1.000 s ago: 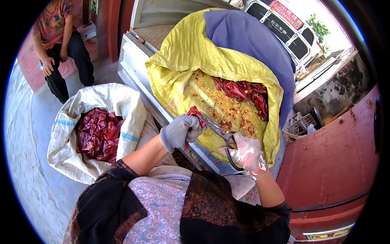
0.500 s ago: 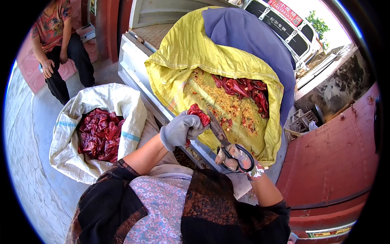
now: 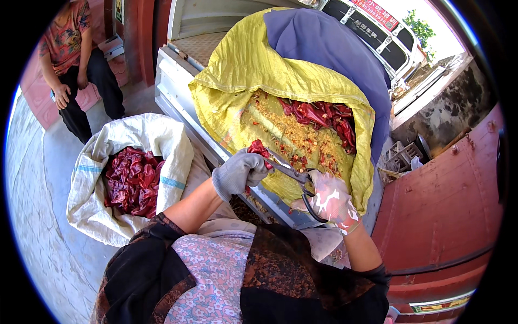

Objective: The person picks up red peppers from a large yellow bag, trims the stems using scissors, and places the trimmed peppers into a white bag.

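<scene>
My left hand [image 3: 237, 174], in a grey glove, is closed around a dried red chili pepper [image 3: 258, 148] whose end sticks out above the fingers. A pair of scissors [image 3: 290, 169] with black handles is gripped in my right hand [image 3: 332, 201], which wears a pink-and-white patterned glove. The blades reach to the pepper beside my left fingers; whether they are parted there I cannot make out. Both hands are over the near edge of a yellow woven sack [image 3: 237, 65], which holds loose yellow seeds [image 3: 302, 132] and red chili peppers [image 3: 318, 116].
A white woven sack [image 3: 178, 162] of dark red chili peppers stands at my left. The yellow sack lies on a truck bed [image 3: 181, 102], beside a blue-purple cloth [image 3: 334, 48]. A person [image 3: 81, 65] sits at the far left. At right is a red metal panel [image 3: 431, 210].
My right hand has turned over, its back now facing up, and the scissors lie flatter across the pepper. My left hand has shifted slightly left with the pepper.
</scene>
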